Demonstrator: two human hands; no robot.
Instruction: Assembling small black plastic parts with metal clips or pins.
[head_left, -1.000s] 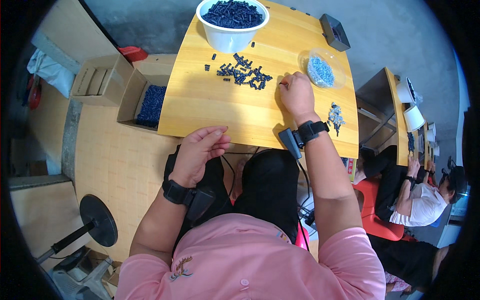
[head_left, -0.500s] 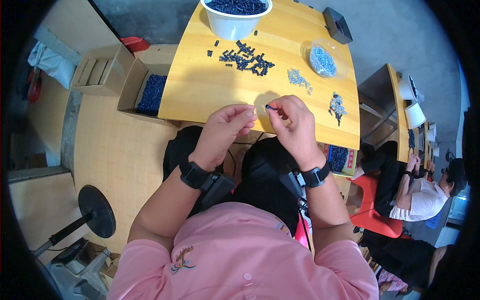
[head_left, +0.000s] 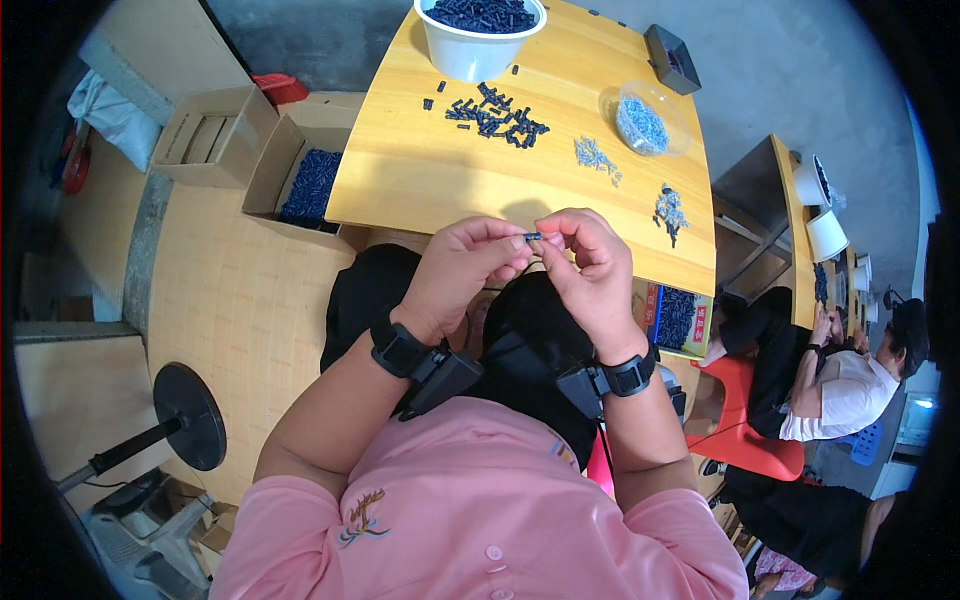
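In front of the table's near edge my two hands meet at the fingertips. Between them is a small dark cylindrical piece (head_left: 532, 237), lying roughly level. My left hand (head_left: 468, 265) pinches its left end with thumb and forefinger. The other end sits in the pinch of my right hand (head_left: 590, 268). Fingertips hide both ends of the piece. Beyond my hands, a scattered pile of short black cylindrical parts (head_left: 497, 120) lies on the wooden table (head_left: 390, 190). Right of it are a heap of small pale-blue parts (head_left: 595, 156) and a mixed pile of pale and dark parts (head_left: 670, 212).
A white bucket (head_left: 470, 55) of black parts and a clear bowl (head_left: 640, 125) of light-blue parts stand on the table, with a black tray (head_left: 672, 58) behind. A cardboard box (head_left: 270, 170) of dark parts is at left. Another person (head_left: 840, 390) sits at right.
My hands, apart before, have come together. My left fingertips now grip the piece that my right hand held alone. The view has shifted slightly.
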